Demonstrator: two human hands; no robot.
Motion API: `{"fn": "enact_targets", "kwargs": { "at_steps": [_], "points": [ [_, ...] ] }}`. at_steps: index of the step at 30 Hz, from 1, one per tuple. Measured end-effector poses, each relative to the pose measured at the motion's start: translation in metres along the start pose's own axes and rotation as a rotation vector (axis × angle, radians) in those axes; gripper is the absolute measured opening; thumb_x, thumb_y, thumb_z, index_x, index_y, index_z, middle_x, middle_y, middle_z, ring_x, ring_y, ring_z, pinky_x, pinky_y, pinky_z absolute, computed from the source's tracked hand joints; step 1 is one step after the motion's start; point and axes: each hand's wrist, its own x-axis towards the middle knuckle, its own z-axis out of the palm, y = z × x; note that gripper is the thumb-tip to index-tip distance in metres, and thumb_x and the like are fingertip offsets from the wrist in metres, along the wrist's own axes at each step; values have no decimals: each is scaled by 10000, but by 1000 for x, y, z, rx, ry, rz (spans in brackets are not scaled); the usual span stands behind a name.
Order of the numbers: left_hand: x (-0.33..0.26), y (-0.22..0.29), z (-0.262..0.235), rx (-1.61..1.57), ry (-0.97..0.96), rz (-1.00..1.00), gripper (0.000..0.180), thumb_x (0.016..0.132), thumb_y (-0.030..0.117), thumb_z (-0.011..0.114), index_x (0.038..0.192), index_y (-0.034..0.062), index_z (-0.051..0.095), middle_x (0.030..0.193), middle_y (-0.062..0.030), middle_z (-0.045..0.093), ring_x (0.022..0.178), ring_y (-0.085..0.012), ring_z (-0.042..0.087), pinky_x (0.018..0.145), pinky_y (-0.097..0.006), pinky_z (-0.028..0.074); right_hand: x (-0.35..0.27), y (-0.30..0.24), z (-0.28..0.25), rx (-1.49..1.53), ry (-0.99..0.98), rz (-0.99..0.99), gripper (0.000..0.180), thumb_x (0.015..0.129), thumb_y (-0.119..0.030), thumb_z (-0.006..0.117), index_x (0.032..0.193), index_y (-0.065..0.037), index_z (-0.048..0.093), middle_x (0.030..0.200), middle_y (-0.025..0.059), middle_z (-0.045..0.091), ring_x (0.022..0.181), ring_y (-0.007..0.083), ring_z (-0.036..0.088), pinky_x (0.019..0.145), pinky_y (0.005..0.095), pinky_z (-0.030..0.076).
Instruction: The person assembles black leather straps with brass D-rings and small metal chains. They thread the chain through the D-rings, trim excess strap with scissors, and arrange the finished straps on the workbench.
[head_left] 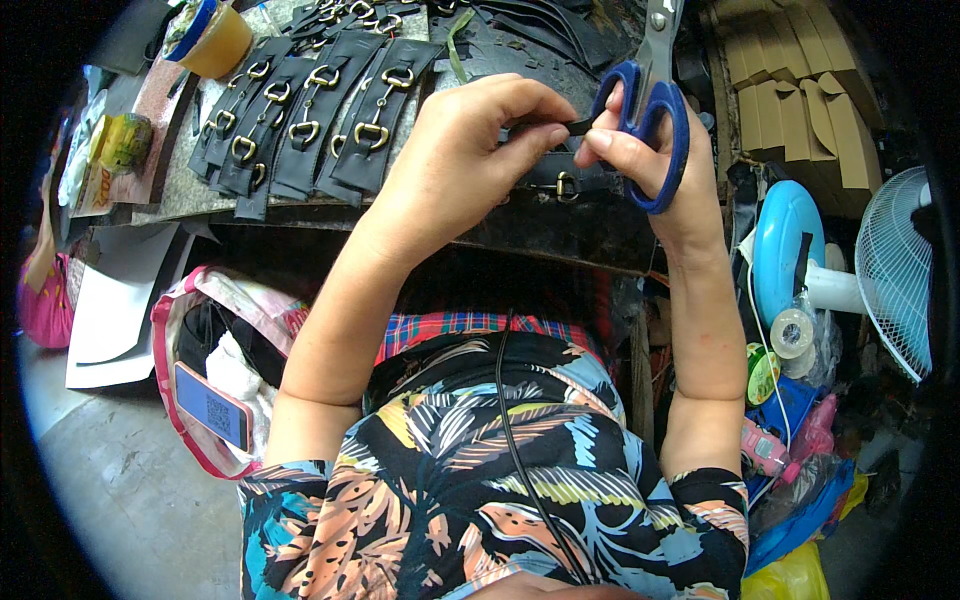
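Note:
Over the near edge of the workbench, my left hand point(455, 155) pinches a narrow black strip point(578, 127) between thumb and fingers. The strip's other end meets the fingertips of my right hand point(690, 205), which also has scissors point(658, 45) looped on its fingers by their blue handles. The scissor blades point up and away from me, clear of the strip. Left of my hands lie several black straps point(355, 95) with gold-coloured bit-shaped metal fittings, laid in overlapping rows. Below the strip, a metal fitting point(567, 187) on a black piece shows at the bench edge.
A tub point(218, 45) with a blue rim and a yellow tape roll point(125, 143) sit at the far left. Right are brown cardboard boxes point(800, 120) and a blue-and-white fan point(790, 240). An open bag point(165, 335) holding a phone point(213, 405) is below left.

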Motion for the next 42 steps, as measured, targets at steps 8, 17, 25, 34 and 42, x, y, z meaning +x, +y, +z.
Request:
{"fn": "enact_targets", "kwargs": {
  "at_steps": [8, 17, 25, 34, 42],
  "points": [
    [-1, 3, 2, -287, 30, -91, 84, 969, 42, 655, 1036, 2, 688, 925, -16, 681, 792, -52, 589, 681, -191, 474, 2, 1, 5, -124, 46, -150, 377, 827, -75, 799, 1116, -46, 559, 941, 79, 724, 861, 134, 706, 793, 258, 570],
    [-4, 3, -7, -304, -11, -245, 195, 984, 149, 640, 867, -4, 671, 833, 4, 631, 774, -58, 541, 699, -226, 430, 5, 0, 15, -61, 38, -115, 388, 812, -81, 816, 1109, -45, 568, 929, 62, 721, 853, 118, 690, 773, 251, 558],
    [-5, 7, -5, -270, 23, -165, 221, 943, 183, 691, 855, -19, 706, 699, 13, 606, 655, -50, 522, 581, -233, 419, 5, -3, 17, 67, -16, -19, 372, 835, -130, 753, 1151, -32, 583, 944, 67, 700, 911, 148, 659, 894, 305, 508],
    [-7, 9, -4, -318, 45, -182, 267, 911, 231, 756, 827, -19, 711, 659, 2, 607, 633, -46, 532, 560, -241, 435, 7, -6, 16, 20, -20, -63, 361, 807, -128, 791, 1098, -21, 605, 905, 85, 727, 852, 146, 705, 816, 285, 563],
    [-7, 13, -10, -140, -60, -181, 269, 865, 203, 749, 790, -47, 682, 639, -71, 629, 585, -108, 575, 541, -291, 468, 1, -8, 16, -108, -65, -87, 294, 804, -53, 758, 1043, -43, 587, 853, 43, 718, 808, 82, 688, 742, 235, 566]
  ]
}}
